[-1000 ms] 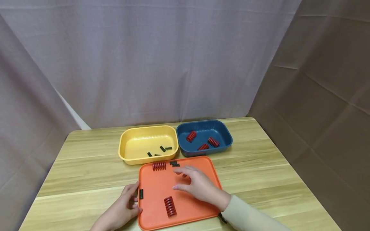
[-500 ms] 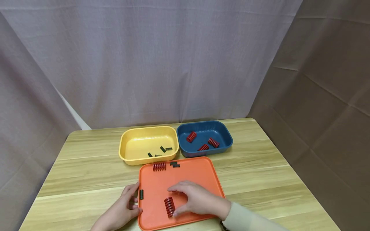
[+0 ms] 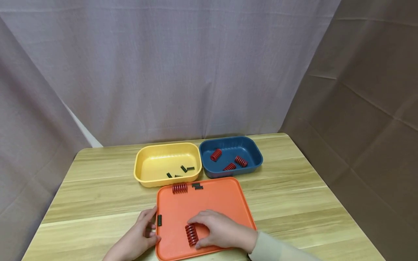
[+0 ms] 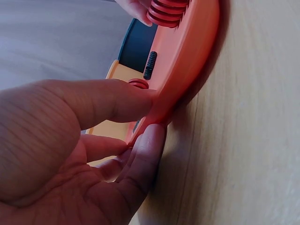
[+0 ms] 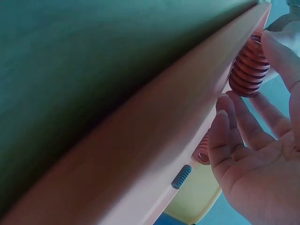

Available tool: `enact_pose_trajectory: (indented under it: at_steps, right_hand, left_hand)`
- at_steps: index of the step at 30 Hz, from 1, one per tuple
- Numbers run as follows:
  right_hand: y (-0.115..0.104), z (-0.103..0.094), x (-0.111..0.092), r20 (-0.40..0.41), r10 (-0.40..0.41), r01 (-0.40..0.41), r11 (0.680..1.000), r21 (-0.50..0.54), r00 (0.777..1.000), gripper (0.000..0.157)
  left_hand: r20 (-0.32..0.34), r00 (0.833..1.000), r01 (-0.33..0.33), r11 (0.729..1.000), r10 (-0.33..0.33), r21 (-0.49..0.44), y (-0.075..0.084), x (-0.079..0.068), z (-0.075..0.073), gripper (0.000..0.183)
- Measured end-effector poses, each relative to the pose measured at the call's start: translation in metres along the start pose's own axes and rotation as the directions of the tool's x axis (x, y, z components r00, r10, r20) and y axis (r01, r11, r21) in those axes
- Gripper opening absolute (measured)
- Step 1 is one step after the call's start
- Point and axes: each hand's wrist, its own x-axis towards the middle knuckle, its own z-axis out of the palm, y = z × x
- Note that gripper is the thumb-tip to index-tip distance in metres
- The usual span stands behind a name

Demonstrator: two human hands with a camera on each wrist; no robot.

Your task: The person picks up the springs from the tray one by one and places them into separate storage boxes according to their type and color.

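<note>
An orange tray [image 3: 215,199] lies on the table. My left hand [image 3: 137,235] holds its left rim, thumb and fingers pinching the edge in the left wrist view. Over the tray's front part, my right hand [image 3: 222,230] has thumb and fingers at the two ends of a large red coil spring [image 3: 191,235]; the right wrist view shows this red spring [image 5: 249,70] between them. A second red spring [image 3: 179,188] lies along the back rim, beside two small dark springs [image 3: 197,186]. Another small dark spring [image 3: 159,220] lies by the left rim.
Behind the tray stand a yellow bin [image 3: 153,163] with several small dark springs and a blue bin [image 3: 254,156] with three red springs. Both rest on the wooden table [image 3: 294,203], backed by a grey curtain [image 3: 163,72].
My right hand has come down and toward the front of the tray and closed its thumb and fingers on the front red spring. My left hand has stayed at the rim.
</note>
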Motion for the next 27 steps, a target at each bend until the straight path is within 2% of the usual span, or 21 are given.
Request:
enact_pose_trajectory:
  at_steps: [9,17,22,27]
  right_hand:
    - [-0.004,0.003,0.003,-0.018,-0.002,0.001,0.999,-0.039,1.000,0.053]
    - [-0.006,0.004,0.002,-0.062,-0.053,0.051,0.998,-0.036,0.997,0.046]
    - [-0.006,0.000,0.002,-0.095,-0.028,0.029,1.000,0.008,0.995,0.046]
    - [-0.003,-0.009,0.002,-0.115,0.030,-0.023,0.998,0.063,0.993,0.046]
  left_hand:
    - [-0.006,1.000,0.005,0.999,-0.005,-0.036,-0.002,0.001,0.001,0.089]
    - [-0.011,1.000,-0.007,1.000,0.007,-0.011,-0.002,0.000,0.001,0.087]
    - [-0.015,1.000,-0.009,1.000,0.008,-0.028,-0.001,0.000,0.001,0.089]
    - [-0.016,1.000,-0.008,1.000,0.008,-0.029,-0.002,0.001,0.001,0.089]
